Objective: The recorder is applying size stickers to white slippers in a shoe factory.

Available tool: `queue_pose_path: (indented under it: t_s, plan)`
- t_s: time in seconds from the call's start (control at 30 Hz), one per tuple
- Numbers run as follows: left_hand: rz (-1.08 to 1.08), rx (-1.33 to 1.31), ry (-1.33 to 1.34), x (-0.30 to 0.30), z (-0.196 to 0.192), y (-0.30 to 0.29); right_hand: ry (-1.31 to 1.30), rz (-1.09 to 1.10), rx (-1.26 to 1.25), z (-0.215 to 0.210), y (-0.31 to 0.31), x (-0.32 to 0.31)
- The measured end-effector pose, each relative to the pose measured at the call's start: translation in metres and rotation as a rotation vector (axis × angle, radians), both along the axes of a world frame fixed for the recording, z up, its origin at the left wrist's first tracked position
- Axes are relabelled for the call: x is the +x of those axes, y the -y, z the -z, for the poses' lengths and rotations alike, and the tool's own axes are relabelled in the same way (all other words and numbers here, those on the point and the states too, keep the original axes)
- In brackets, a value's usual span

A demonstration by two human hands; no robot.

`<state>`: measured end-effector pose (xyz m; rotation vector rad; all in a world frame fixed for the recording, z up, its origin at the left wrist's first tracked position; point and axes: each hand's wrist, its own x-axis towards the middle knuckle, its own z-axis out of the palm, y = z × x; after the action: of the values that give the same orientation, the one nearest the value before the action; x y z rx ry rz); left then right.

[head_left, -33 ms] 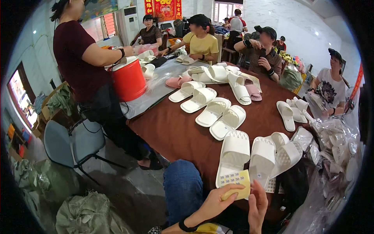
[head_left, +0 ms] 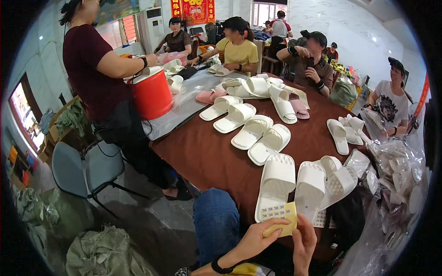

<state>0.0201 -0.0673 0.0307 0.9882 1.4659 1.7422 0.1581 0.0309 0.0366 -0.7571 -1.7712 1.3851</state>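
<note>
Now both hands pinch a small yellow label [head_left: 279,220]: left hand [head_left: 255,241] closed on its lower-left corner, right hand [head_left: 305,244] at its right edge. Nearest white slipper [head_left: 276,184] lies just beyond, heel toward them.

Slippers [head_left: 276,181] in rows on the table [head_left: 207,156], nearest pair right behind the two hands. Small card [head_left: 280,220] between left hand [head_left: 251,241] and right hand [head_left: 304,244]. Bucket [head_left: 151,94] on the far left. Chair [head_left: 85,168] left of the table, sack [head_left: 99,255] on the floor before it.
</note>
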Motion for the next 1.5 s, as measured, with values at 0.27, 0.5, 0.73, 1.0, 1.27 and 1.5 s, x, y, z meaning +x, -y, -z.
queue_pose_path:
  t_s: [0.27,0.5,0.73,1.0,1.27,1.5]
  plan:
    - [0.025,0.002,-0.034,-0.002,0.001,-0.003,0.156,-0.020,0.051,-0.006,-0.002,-0.003]
    - [-0.145,0.097,0.093,-0.016,-0.003,-0.003,-0.041,-0.078,0.022,-0.011,-0.015,-0.037]
    - [-0.144,0.064,0.104,-0.017,0.003,-0.002,0.059,-0.078,0.104,0.006,-0.018,-0.028]
    - [-0.074,-0.011,-0.006,-0.019,-0.002,0.002,0.082,-0.092,0.216,0.002,-0.007,-0.024]
    - [-0.118,-0.043,-0.072,-0.016,-0.008,-0.001,0.138,-0.070,0.293,-0.004,-0.003,-0.024]
    - [-0.148,-0.099,-0.123,-0.014,-0.004,-0.001,0.252,0.059,0.795,-0.019,-0.010,-0.029]
